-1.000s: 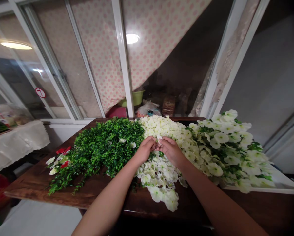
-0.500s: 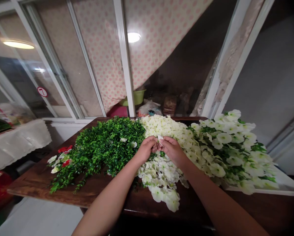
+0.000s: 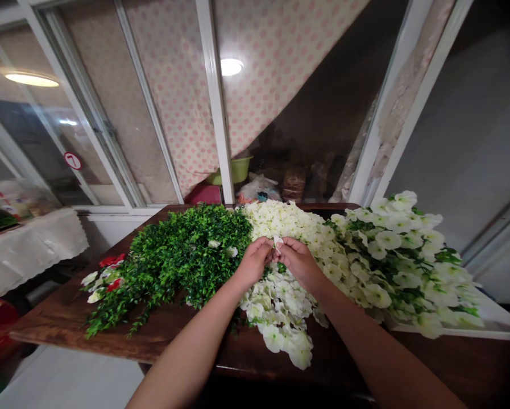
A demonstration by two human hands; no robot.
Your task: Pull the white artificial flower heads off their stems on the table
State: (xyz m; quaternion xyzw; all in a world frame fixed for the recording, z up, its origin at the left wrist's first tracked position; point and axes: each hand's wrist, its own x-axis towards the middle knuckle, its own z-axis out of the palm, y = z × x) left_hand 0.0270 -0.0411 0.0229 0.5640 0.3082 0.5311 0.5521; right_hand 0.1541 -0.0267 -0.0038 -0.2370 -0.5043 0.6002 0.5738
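Note:
My left hand point(image 3: 255, 262) and my right hand point(image 3: 299, 264) meet above the flowers, their fingertips pinching a small white fabric petal point(image 3: 277, 243) between them. Beneath and around my hands lies a heap of cream-white artificial blossoms point(image 3: 278, 301), which continues behind them point(image 3: 280, 218). A mound of green artificial foliage point(image 3: 186, 255) lies just left of my left hand. Larger white artificial flowers on green stems point(image 3: 395, 255) spread to the right of my right hand. A few red and white blooms point(image 3: 110, 271) sit at the foliage's left edge.
Everything lies on a dark wooden table point(image 3: 88, 324). A white board point(image 3: 489, 326) sticks out under the flowers at right. A lace-edged white cloth point(image 3: 28, 244) covers a surface at left. Behind stand a sliding window frame point(image 3: 214, 96), a polka-dot curtain point(image 3: 173, 96) and a green basin point(image 3: 236, 170).
My hands have barely moved and still pinch the white petal. The whole view has shifted slightly.

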